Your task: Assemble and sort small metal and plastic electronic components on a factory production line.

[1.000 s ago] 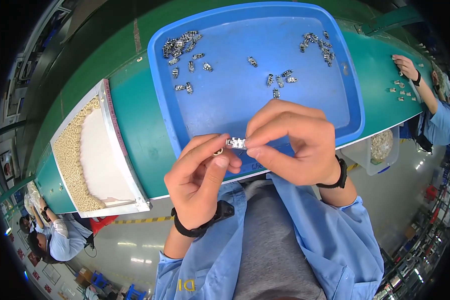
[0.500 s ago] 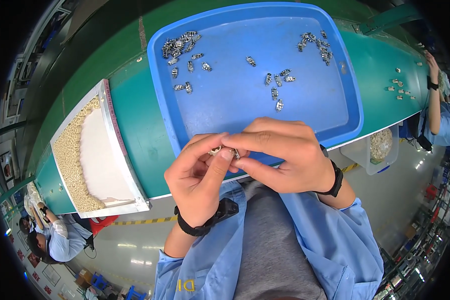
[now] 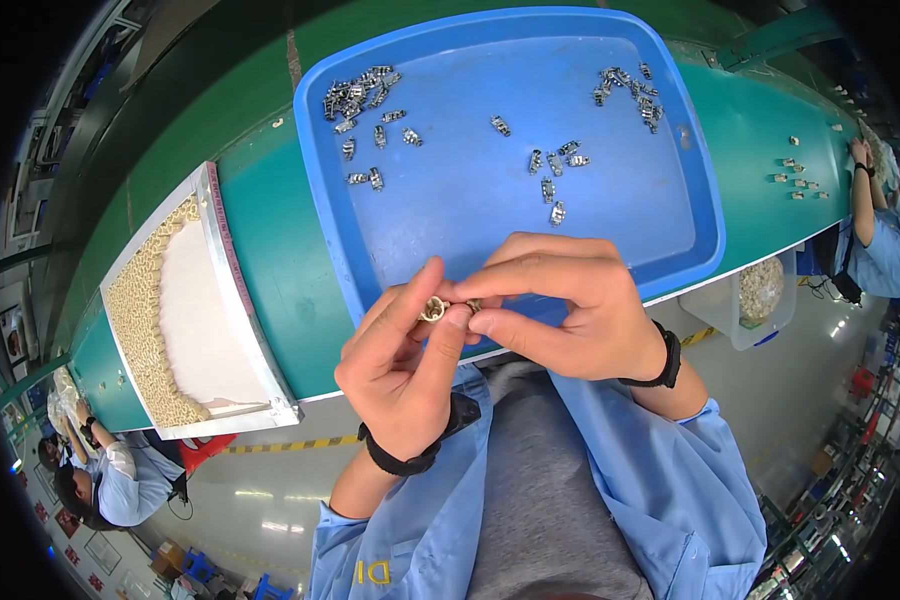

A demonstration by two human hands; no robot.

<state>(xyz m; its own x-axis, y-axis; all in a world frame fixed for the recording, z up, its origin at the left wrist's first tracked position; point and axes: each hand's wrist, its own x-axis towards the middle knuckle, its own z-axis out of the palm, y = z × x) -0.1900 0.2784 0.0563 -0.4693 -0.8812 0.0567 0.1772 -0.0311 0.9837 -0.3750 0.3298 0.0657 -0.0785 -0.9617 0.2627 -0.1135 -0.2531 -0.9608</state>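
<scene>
Both hands meet just over the near edge of a blue tray (image 3: 420, 230). Thumb and fingertips of my left hand (image 3: 400, 370) close on a small cream, ring-shaped part (image 3: 432, 308), its round opening facing up. My right hand (image 3: 585, 305) pinches a small metal piece (image 3: 473, 304) right beside it, mostly covered by the fingertips. Whether the two parts touch is hidden. Inside the tray, small silvery metal clips lie in a pile (image 3: 350, 98) at the far left, in a cluster (image 3: 630, 90) at the far right, and scattered about the middle.
Left of the tray, a white-framed tray (image 3: 220, 250) holds rows of cream parts (image 3: 140, 300). Several small parts (image 3: 798, 180) stand on the green bench at right. A clear bin (image 3: 740, 325) hangs by the near edge. Co-workers sit at both ends.
My left hand has turned slightly, and the cream part's round opening now shows between its fingertips. The metal piece is more covered. The clips in the tray stay put.
</scene>
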